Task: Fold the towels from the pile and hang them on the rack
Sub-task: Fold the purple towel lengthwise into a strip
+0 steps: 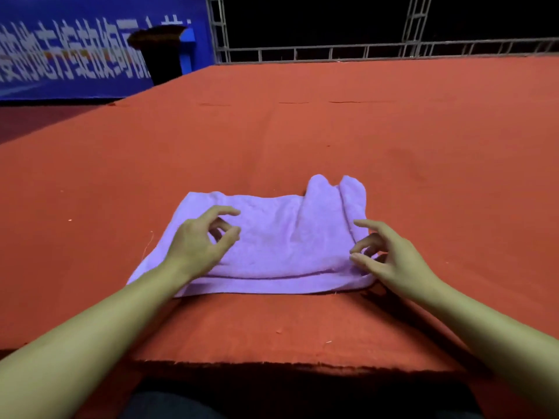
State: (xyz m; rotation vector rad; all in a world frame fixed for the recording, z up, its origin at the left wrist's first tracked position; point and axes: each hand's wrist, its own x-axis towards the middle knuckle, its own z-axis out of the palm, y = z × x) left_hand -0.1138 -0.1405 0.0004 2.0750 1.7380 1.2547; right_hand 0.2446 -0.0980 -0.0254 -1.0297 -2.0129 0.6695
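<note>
A lilac towel (272, 237), partly folded, lay on the red desk (393, 131) near its front edge. To fold it well, the bunched far-right corner wanted flattening first and the edges lining up. The left hand (199, 240) hovered over the towel's left half and the right hand (384, 252) at its right edge, fingers loosely curled, seemingly gripping nothing.

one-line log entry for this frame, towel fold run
stage: folding | towel: purple, partly folded, flat on red table, far right corner bunched | left hand: over towel, holding nothing | right hand: at right edge, grip unclear | rack: unseen
</note>
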